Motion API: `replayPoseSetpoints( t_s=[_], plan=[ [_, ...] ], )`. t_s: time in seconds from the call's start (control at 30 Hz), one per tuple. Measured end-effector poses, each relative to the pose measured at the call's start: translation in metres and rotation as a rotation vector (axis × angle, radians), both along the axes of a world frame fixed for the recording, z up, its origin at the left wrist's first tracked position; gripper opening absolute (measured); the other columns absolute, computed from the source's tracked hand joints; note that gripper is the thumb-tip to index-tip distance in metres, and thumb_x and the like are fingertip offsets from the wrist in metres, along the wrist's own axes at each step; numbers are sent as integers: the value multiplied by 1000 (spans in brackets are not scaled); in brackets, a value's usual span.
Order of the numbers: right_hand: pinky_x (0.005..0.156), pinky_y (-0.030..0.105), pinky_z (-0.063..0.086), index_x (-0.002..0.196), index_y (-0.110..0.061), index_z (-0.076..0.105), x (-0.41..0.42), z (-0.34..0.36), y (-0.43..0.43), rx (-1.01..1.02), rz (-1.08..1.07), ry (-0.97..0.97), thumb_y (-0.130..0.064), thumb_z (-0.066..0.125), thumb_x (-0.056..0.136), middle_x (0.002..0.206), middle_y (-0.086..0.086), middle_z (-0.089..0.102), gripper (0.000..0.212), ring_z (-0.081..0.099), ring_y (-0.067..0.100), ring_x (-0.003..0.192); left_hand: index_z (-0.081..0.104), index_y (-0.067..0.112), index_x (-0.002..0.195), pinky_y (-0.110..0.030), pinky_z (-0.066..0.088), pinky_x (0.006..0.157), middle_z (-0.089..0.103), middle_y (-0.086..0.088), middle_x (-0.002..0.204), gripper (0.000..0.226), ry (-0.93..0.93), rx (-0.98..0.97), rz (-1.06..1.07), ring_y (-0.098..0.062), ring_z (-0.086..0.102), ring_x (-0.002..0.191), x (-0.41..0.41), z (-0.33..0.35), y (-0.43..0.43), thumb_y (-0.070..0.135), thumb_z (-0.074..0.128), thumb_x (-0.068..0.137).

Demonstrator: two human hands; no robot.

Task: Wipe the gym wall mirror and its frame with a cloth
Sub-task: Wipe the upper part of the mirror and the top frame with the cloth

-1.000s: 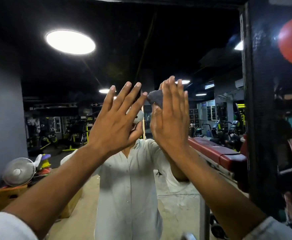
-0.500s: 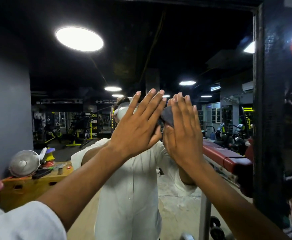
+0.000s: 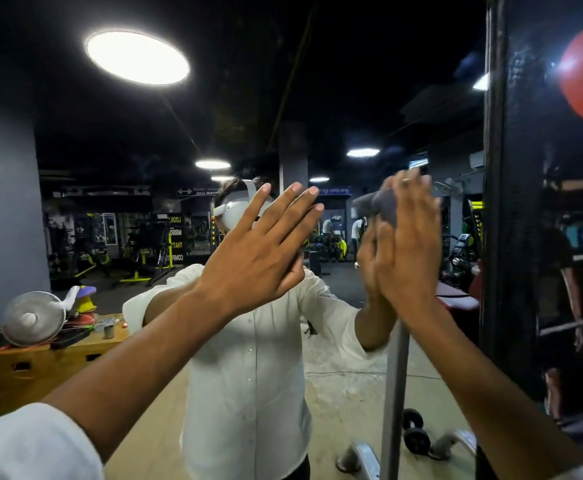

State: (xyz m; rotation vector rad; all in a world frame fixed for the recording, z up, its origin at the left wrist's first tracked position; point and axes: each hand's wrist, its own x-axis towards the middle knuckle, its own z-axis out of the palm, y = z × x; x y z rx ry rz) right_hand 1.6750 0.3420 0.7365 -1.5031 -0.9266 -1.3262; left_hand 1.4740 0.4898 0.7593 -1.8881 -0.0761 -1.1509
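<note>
Cloth (image 3: 380,206): soft, light, likely bunches. Pinned against mirror (image 3: 317,81) under right grip (image 3: 408,247), fingers straight, palm pressing, not clenched. Best kept spread flat under palm. Left grip (image 3: 264,251) splayed flat, holding nothing. Frame (image 3: 495,202) near on right. Free glass leftward and upward.

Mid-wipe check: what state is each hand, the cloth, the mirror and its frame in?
mirror: upright, reflecting the gym.
frame: black, untouched by either hand.
cloth: dark, bunched, pressed to the mirror.
right hand: open, flat, pressing the cloth.
left hand: open, fingers straight, palm toward the mirror.
ceiling light: lit, seen in reflection.
</note>
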Motion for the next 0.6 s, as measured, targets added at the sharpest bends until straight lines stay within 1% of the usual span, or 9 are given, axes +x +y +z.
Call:
replayPoseSetpoints(
  t_s=[0.03, 0.1, 0.17, 0.27, 0.33, 0.43, 0.5, 0.57, 0.6],
  plan=[
    [131, 53, 9, 167, -12, 20, 3, 4, -2, 78, 20, 67, -30, 33, 107, 176, 6, 13, 64, 2, 19, 163, 23, 7, 168, -58, 11, 132, 15, -16, 177, 70, -15, -9, -7, -31, 12, 165, 0, -1, 0, 39, 36, 107],
    [131, 53, 10, 167, -10, 20, -3, 4, 3, 168, 32, 126, -30, 33, 109, 176, 7, 14, 63, 4, 21, 163, 25, 7, 168, -59, 14, 131, 18, -15, 177, 71, -82, -69, -34, -30, 14, 165, -2, -4, -1, 38, 42, 106],
    [130, 55, 11, 167, -9, 19, -21, -10, 17, 152, 28, 98, -27, 38, 109, 176, 9, 12, 64, 4, 25, 163, 29, 6, 167, -59, 16, 131, 21, -15, 176, 70, -154, -146, -69, -30, 16, 164, -4, -12, -1, 36, 46, 105],
    [131, 56, 9, 166, -8, 20, -59, -70, 38, -47, 89, -78, -20, 45, 105, 175, 14, 13, 67, 7, 31, 163, 33, 4, 165, -63, 20, 128, 24, -16, 174, 68, -143, -149, -110, -33, 19, 163, -7, -38, 1, 33, 49, 105],
    [131, 55, 11, 164, -7, 23, -73, -129, 43, -206, 114, -210, -19, 51, 103, 173, 15, 17, 69, 12, 34, 162, 33, 3, 165, -66, 20, 128, 24, -18, 174, 67, -81, -142, -136, -36, 20, 163, -12, -68, 4, 32, 48, 107],
    [130, 52, 14, 161, -6, 35, -61, -198, 37, -346, 66, -356, -17, 65, 99, 170, 16, 27, 70, 19, 33, 160, 30, 3, 166, -67, 16, 129, 23, -20, 174, 67, 51, -142, -101, -38, 18, 163, -24, -125, 9, 30, 47, 106],
    [130, 52, 17, 160, -7, 35, -47, -209, 29, -412, 59, -459, -18, 59, 103, 169, 16, 29, 63, 22, 33, 160, 31, 3, 165, -65, 14, 130, 24, -20, 174, 66, 72, -163, -73, -39, 19, 162, -30, -155, 9, 28, 46, 106],
    [129, 55, 18, 159, -6, 35, -42, -203, 23, -443, 121, -448, -18, 50, 105, 167, 17, 31, 57, 25, 35, 158, 32, 3, 165, -64, 14, 130, 26, -20, 173, 65, 38, -207, -71, -39, 21, 162, -28, -171, 5, 27, 47, 106],
    [129, 56, 19, 158, -5, 37, -43, -200, 22, -436, 147, -412, -17, 51, 103, 166, 18, 33, 58, 26, 36, 157, 33, 3, 165, -64, 13, 130, 27, -20, 172, 65, 18, -228, -69, -39, 22, 162, -25, -174, 2, 27, 48, 106]
  ],
)
